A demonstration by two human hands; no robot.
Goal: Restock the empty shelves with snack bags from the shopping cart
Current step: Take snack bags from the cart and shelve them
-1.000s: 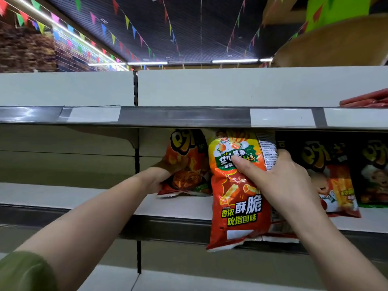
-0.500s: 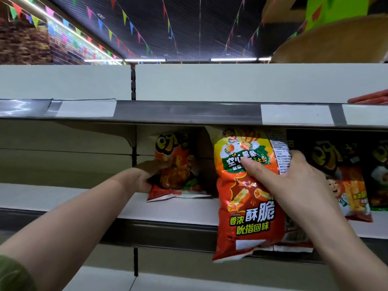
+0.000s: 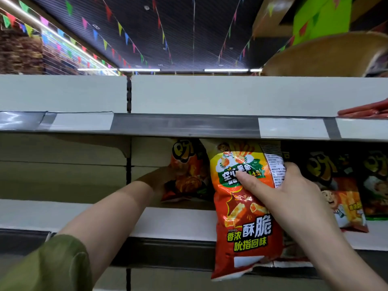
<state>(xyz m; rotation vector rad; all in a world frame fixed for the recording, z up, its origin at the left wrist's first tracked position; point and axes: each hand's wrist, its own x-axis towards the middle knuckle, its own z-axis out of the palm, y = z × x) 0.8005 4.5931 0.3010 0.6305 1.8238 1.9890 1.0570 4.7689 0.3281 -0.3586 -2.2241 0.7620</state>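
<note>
The right hand had its grip closed on an orange snack bag. The thumb pressed flat on the printed front, high up, and the fingers curled round the right edge to the back. The bag hung upright before the front edge of the shelf. Its top reached up under the upper shelf and its bottom seam dangled below the shelf's front edge, so it was not set down yet.

It looked a light thing, a puffed foil pillow, mostly air. The film was glossy and probably slippery, and the body gave way under the thumb. The contents were likely brittle, so a hard squeeze in the middle would crush them. To my eye the safer hold was at the side seam or the flat top seal, with a pinch rather than a clench.

Further in, towards the back of the shelf, the left hand lay against the left edge of a second snack bag that stood leaning there. That hand was in shadow, and I could not tell whether its grip was closed on the bag or merely steadying it. A row of snack bags stood along the shelf towards its right end.
</note>
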